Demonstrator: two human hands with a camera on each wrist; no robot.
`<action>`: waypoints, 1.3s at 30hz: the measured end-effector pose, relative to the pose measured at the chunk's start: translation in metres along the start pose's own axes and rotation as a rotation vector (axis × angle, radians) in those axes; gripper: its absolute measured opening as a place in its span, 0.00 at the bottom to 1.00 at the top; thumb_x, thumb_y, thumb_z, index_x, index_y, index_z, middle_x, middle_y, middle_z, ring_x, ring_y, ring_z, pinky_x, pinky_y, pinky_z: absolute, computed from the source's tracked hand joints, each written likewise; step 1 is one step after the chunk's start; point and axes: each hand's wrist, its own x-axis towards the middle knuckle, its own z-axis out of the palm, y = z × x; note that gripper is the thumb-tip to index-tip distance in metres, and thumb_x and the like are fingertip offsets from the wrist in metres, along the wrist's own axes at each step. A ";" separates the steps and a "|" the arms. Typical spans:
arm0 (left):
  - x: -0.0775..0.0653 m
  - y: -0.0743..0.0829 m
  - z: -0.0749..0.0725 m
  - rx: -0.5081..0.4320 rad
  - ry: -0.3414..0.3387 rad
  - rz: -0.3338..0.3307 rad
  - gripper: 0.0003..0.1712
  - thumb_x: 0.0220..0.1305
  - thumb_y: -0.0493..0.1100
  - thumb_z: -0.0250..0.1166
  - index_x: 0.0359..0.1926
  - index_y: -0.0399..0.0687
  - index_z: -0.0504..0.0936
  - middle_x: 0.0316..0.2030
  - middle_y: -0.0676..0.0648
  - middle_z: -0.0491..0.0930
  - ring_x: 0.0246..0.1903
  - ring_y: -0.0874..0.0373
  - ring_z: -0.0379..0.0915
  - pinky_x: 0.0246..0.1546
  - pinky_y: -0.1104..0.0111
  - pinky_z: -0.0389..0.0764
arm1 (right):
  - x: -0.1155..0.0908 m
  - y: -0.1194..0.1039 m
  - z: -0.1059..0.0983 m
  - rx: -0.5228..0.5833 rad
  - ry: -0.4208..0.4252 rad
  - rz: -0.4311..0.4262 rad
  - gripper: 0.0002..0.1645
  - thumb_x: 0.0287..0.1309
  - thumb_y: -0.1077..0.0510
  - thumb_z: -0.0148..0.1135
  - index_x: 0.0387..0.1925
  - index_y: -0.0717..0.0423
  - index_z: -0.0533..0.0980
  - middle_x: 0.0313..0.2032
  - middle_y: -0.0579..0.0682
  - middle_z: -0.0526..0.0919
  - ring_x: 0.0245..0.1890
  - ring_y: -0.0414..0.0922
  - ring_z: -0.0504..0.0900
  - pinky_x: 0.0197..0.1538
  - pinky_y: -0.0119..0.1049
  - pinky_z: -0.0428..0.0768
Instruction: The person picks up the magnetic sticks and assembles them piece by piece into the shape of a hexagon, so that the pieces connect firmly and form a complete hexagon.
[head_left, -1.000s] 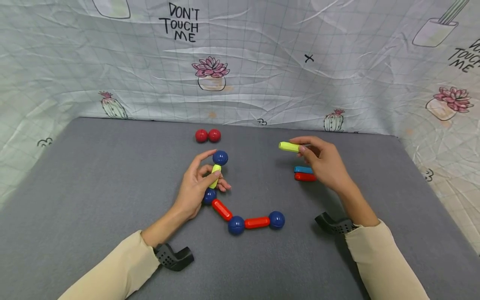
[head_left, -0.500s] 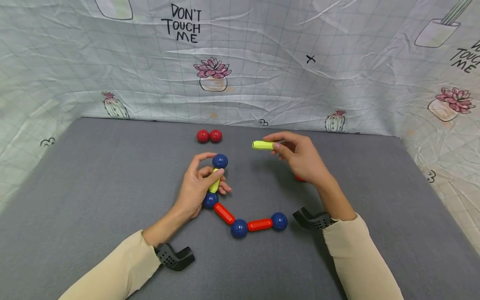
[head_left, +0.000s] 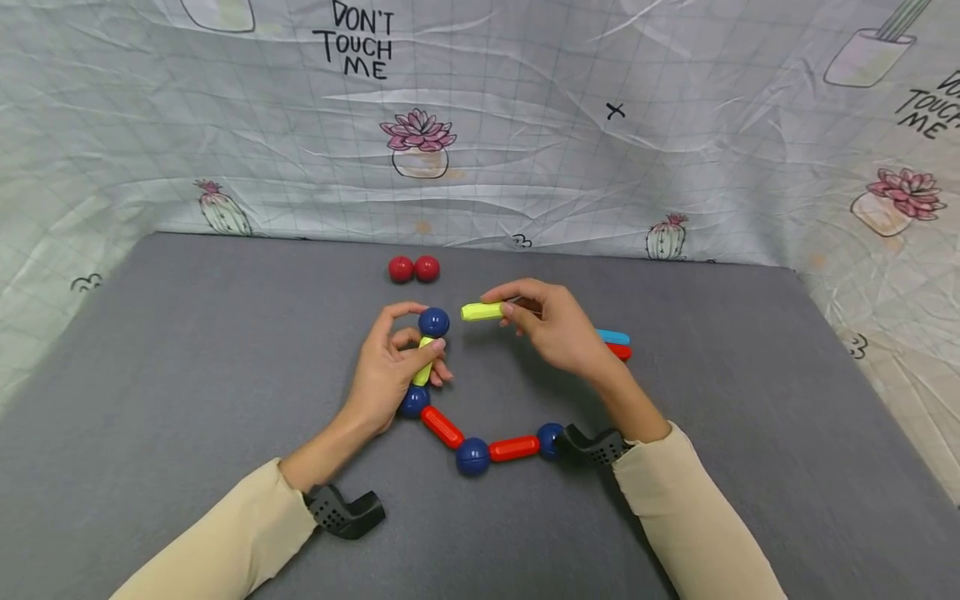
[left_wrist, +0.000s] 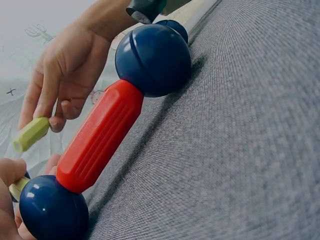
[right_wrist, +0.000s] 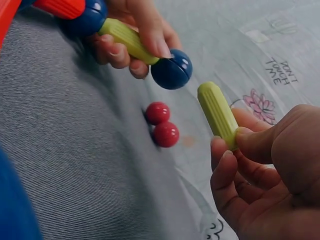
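Note:
A chain of magnetic building pieces bends across the table's middle: blue balls [head_left: 473, 457] joined by red rods [head_left: 514, 448], with a yellow-green rod [right_wrist: 129, 40] toward its far end. My left hand [head_left: 382, 367] pinches that yellow-green rod between thumb and fingers, its index finger at the end blue ball [head_left: 433, 322]. A second yellow-green rod [head_left: 480, 312] is pinched at one end by my right hand [head_left: 553, 327]. Its free end points left at the end blue ball, with a small gap between them in the head and right wrist views.
Two red balls [head_left: 414, 268] sit side by side near the table's back edge. A light blue rod [head_left: 613, 337] and a red rod [head_left: 619, 352] lie right of my right hand, partly hidden by it. Printed cloth [head_left: 525, 167] hangs behind the grey table [head_left: 225, 333].
My right hand has carried the loose yellow-green rod leftward, from above the spare rods to just beside the end blue ball. My left hand and the chain have stayed nearly in place.

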 end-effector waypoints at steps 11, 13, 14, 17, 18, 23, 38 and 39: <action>0.000 0.000 -0.003 0.036 -0.011 -0.016 0.29 0.63 0.29 0.62 0.61 0.37 0.59 0.32 0.32 0.72 0.22 0.50 0.79 0.26 0.66 0.82 | 0.000 0.000 0.010 -0.042 -0.028 0.005 0.13 0.66 0.64 0.56 0.48 0.51 0.81 0.41 0.49 0.79 0.36 0.53 0.79 0.30 0.39 0.75; 0.000 0.001 -0.003 0.024 -0.019 -0.024 0.28 0.64 0.29 0.61 0.60 0.38 0.59 0.36 0.28 0.73 0.23 0.49 0.80 0.27 0.66 0.82 | 0.000 -0.001 0.011 -0.044 -0.030 0.001 0.13 0.66 0.63 0.56 0.48 0.50 0.81 0.42 0.49 0.79 0.36 0.52 0.79 0.30 0.39 0.75; -0.001 0.001 -0.003 0.017 -0.024 -0.028 0.27 0.64 0.29 0.61 0.60 0.39 0.60 0.38 0.27 0.73 0.24 0.49 0.81 0.27 0.66 0.82 | 0.000 -0.001 0.011 -0.047 -0.030 -0.001 0.13 0.66 0.63 0.56 0.48 0.50 0.81 0.42 0.48 0.79 0.36 0.52 0.79 0.30 0.39 0.75; -0.001 0.002 -0.003 0.000 -0.034 -0.039 0.25 0.64 0.29 0.61 0.58 0.43 0.61 0.45 0.24 0.74 0.25 0.47 0.81 0.27 0.67 0.82 | 0.000 -0.001 0.012 -0.053 -0.028 -0.010 0.13 0.66 0.63 0.56 0.47 0.50 0.82 0.42 0.48 0.78 0.36 0.51 0.79 0.30 0.39 0.75; -0.001 0.002 -0.003 -0.001 -0.037 -0.040 0.25 0.64 0.29 0.61 0.58 0.43 0.61 0.46 0.24 0.74 0.25 0.47 0.81 0.27 0.67 0.81 | 0.000 -0.001 0.012 -0.054 -0.027 -0.013 0.13 0.66 0.63 0.57 0.47 0.50 0.82 0.42 0.48 0.78 0.36 0.51 0.79 0.30 0.39 0.75; 0.000 0.002 -0.004 0.005 -0.030 -0.040 0.18 0.70 0.37 0.56 0.57 0.43 0.62 0.45 0.25 0.75 0.24 0.46 0.81 0.26 0.66 0.81 | 0.000 -0.001 0.014 -0.054 -0.017 -0.021 0.13 0.66 0.63 0.56 0.47 0.50 0.82 0.42 0.48 0.78 0.35 0.51 0.79 0.32 0.40 0.78; 0.000 0.001 -0.006 -0.004 -0.031 -0.009 0.22 0.73 0.40 0.53 0.61 0.32 0.66 0.38 0.21 0.69 0.25 0.50 0.80 0.28 0.62 0.82 | 0.000 -0.003 0.016 -0.054 -0.002 -0.033 0.12 0.66 0.63 0.56 0.47 0.51 0.81 0.43 0.48 0.79 0.30 0.47 0.77 0.33 0.39 0.78; 0.000 0.001 -0.006 -0.008 -0.032 -0.008 0.22 0.73 0.40 0.53 0.61 0.32 0.66 0.38 0.21 0.69 0.25 0.50 0.80 0.28 0.62 0.82 | 0.000 -0.003 0.017 -0.050 -0.002 -0.036 0.12 0.66 0.63 0.56 0.47 0.51 0.81 0.43 0.48 0.79 0.30 0.47 0.77 0.33 0.40 0.78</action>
